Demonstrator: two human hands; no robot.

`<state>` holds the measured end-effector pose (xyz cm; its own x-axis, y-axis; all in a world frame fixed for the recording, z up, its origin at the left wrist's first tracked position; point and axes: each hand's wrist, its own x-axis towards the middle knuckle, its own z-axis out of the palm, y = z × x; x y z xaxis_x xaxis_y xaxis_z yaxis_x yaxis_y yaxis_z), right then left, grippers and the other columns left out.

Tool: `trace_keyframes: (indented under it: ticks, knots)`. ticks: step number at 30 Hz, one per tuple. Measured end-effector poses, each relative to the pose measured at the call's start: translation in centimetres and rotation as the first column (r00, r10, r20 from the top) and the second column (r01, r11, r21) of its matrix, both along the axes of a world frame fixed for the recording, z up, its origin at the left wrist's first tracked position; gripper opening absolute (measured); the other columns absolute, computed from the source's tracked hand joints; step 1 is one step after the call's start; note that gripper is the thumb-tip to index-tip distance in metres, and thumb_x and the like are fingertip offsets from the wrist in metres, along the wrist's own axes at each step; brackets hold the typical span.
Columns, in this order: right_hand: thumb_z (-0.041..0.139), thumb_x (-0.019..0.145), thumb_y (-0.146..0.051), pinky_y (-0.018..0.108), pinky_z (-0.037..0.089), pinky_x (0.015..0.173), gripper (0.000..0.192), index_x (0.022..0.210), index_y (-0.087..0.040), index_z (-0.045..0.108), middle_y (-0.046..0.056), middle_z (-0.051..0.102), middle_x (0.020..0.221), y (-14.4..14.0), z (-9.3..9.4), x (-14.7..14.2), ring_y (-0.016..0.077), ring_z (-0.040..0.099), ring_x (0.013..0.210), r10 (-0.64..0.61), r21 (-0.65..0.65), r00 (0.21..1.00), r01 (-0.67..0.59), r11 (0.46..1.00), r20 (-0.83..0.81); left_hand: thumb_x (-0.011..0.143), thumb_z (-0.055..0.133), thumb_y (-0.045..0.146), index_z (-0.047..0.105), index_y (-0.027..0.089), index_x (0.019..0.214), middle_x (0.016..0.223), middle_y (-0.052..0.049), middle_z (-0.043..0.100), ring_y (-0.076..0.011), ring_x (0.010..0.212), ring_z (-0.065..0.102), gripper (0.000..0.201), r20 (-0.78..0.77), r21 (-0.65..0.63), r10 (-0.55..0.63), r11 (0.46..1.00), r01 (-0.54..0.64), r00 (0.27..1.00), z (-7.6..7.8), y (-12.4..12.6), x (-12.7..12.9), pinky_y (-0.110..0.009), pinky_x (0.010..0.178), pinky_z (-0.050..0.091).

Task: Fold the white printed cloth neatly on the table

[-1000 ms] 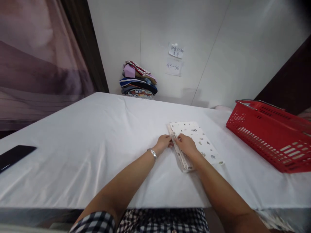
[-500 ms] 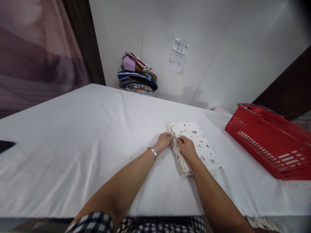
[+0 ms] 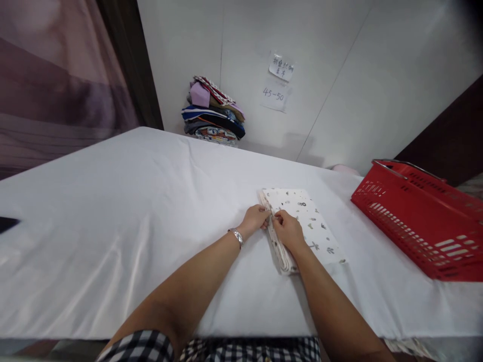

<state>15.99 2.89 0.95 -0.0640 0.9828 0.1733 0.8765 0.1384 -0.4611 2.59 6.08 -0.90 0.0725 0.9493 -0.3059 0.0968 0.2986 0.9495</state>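
A folded white cloth with small printed figures (image 3: 305,216) lies flat on the white-covered table (image 3: 132,211), right of centre. My left hand (image 3: 255,219), with a silver watch at the wrist, pinches the cloth's left folded edge. Right beside it, my right hand (image 3: 288,231) rests on the same edge, fingers curled onto the stacked layers. The two hands' fingertips almost meet at the fold.
A red plastic basket (image 3: 422,221) stands at the right. A pile of folded coloured clothes (image 3: 213,113) sits at the table's far edge against the wall, under two paper notes (image 3: 279,80). A dark flat object (image 3: 6,223) shows at the left edge.
The view has shifted slightly, so the dark object at the left has slid mostly out of frame. Both hands stay on the cloth's left edge with only small finger movement.
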Motion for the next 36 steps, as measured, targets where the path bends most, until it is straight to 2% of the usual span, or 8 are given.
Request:
trace_keyframes:
  ticks: [6,13,22,28,36]
  knots:
    - [0.044,0.083,-0.028,0.024,0.036,0.059,0.019,0.095,-0.024,0.058,-0.001,0.063,0.072,0.1,-0.4,0.4,0.0155,0.056,0.066,0.011,0.043,0.997,-0.008,0.999,-0.075,0.077,0.062,0.024,0.056,0.01,0.111,0.052,0.002,0.059,-0.0129,0.049,0.058,0.038,-0.05,0.041,-0.013,0.999,0.015,0.999,-0.6,0.1,0.0,-0.021,0.05,0.046]
    - [0.044,0.083,-0.025,0.024,0.032,0.059,0.014,0.088,-0.024,0.058,-0.001,0.062,0.073,-0.2,-0.2,0.0,0.0153,0.054,0.067,0.024,0.057,0.999,-0.027,0.998,0.044,0.078,0.059,0.02,0.056,0.009,0.107,0.055,0.001,0.06,-0.0129,0.051,0.059,0.032,-0.036,0.036,-0.003,0.999,0.004,0.999,-0.2,-0.1,0.1,-0.021,0.049,0.046]
    - [0.049,0.084,-0.035,0.024,0.03,0.057,0.015,0.083,-0.024,0.059,-0.001,0.063,0.071,-0.1,0.1,0.0,0.0152,0.054,0.066,0.021,0.004,0.999,-0.022,1.0,0.039,0.077,0.058,0.019,0.058,0.009,0.106,0.057,0.0,0.06,-0.0118,0.05,0.058,0.03,-0.019,0.039,-0.018,0.999,0.019,1.0,-0.4,0.0,0.0,-0.02,0.048,0.046]
    - [0.05,0.082,-0.031,0.024,0.034,0.059,0.014,0.082,-0.023,0.061,0.0,0.066,0.073,0.1,0.4,0.4,0.0155,0.057,0.07,0.026,-0.05,1.0,-0.026,0.998,-0.008,0.079,0.058,0.016,0.056,0.008,0.111,0.056,0.001,0.06,-0.0113,0.05,0.057,0.033,-0.005,0.013,-0.026,1.0,0.026,1.0,0.3,-0.2,-0.1,-0.021,0.051,0.047]
    - [0.049,0.08,-0.023,0.024,0.036,0.061,0.016,0.082,-0.021,0.064,0.002,0.067,0.075,0.2,0.1,0.5,0.0156,0.057,0.069,0.043,-0.028,0.999,-0.042,0.999,0.022,0.08,0.056,0.013,0.058,0.009,0.109,0.049,0.004,0.056,-0.01,0.047,0.055,0.029,-0.001,0.001,-0.034,0.999,0.034,0.999,1.0,-0.5,-0.1,-0.02,0.051,0.047]
